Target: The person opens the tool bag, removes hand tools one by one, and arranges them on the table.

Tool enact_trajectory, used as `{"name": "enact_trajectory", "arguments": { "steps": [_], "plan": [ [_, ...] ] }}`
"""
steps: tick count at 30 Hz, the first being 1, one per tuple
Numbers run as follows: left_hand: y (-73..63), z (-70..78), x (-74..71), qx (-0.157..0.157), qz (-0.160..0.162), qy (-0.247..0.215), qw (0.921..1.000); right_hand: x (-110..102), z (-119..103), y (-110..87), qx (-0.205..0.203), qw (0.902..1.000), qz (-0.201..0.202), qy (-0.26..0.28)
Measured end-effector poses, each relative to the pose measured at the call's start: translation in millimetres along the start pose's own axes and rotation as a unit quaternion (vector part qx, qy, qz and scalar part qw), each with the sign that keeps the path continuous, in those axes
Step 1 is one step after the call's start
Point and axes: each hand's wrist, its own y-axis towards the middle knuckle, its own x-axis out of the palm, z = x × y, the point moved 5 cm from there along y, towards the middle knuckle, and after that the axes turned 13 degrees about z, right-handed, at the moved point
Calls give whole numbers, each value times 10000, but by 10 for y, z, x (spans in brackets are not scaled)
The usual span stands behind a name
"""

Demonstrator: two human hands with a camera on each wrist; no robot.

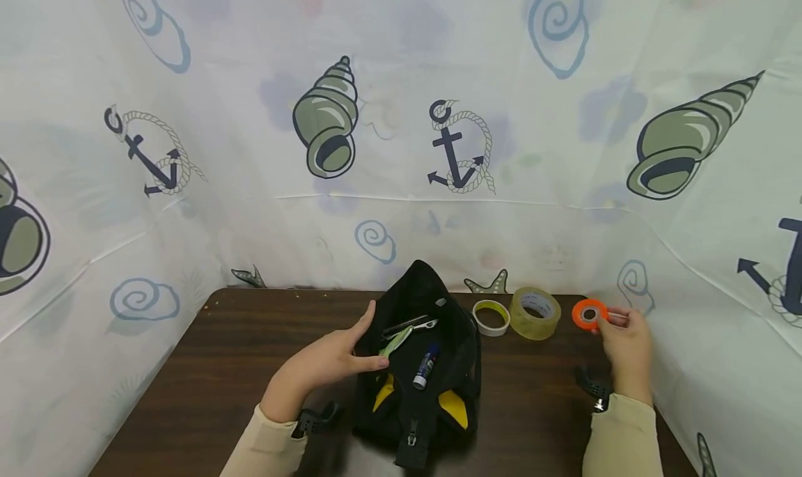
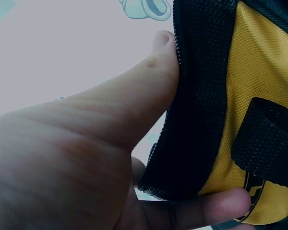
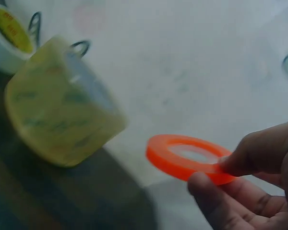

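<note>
The orange roll (image 3: 182, 167) is between the thumb and the fingers of the right grip (image 1: 628, 345), near the far right corner of the surface (image 1: 263, 338). This grip is narrow and pinches the roll at its edge. The clear tape roll (image 1: 544, 329) stands to the left, apart from it. The left grip (image 1: 332, 362) is spread wide, and its extended fingers touch the left side of the black bag (image 1: 454, 355).

1. Bag (image 1: 401, 376): black with yellow panels; unzipped, mouth gaping; rests on the table (image 1: 238, 352).
2. Tape roll (image 1: 579, 313): orange, narrow ring; pinched at its edge by the right hand (image 1: 628, 341).
</note>
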Motion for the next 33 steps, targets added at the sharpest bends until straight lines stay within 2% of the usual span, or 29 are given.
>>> {"name": "enact_trajectory", "arguments": {
  "steps": [5, 9, 13, 20, 26, 33],
  "plan": [
    [-8, -3, -7, -37, -14, 39, 10000, 184, 446, -3, 570, 9977, 166, 319],
    [-3, 1, -25, -50, 16, 74, 10000, 329, 612, -11, 842, 9940, 114, 693],
    [0, 3, -34, -55, -1, 54, 10000, 410, 628, -3, 899, 9914, -42, 950],
    [-6, 1, -25, -67, -31, 3, 10000, 422, 613, -25, 785, 9961, -203, 356],
    [8, -4, -16, -74, -23, 32, 10000, 439, 613, -26, 1113, 9918, -292, 557],
    [9, 27, 7, -42, -123, -62, 9999, 418, 580, -38, 1037, 9930, -363, 434]
  ]
}}
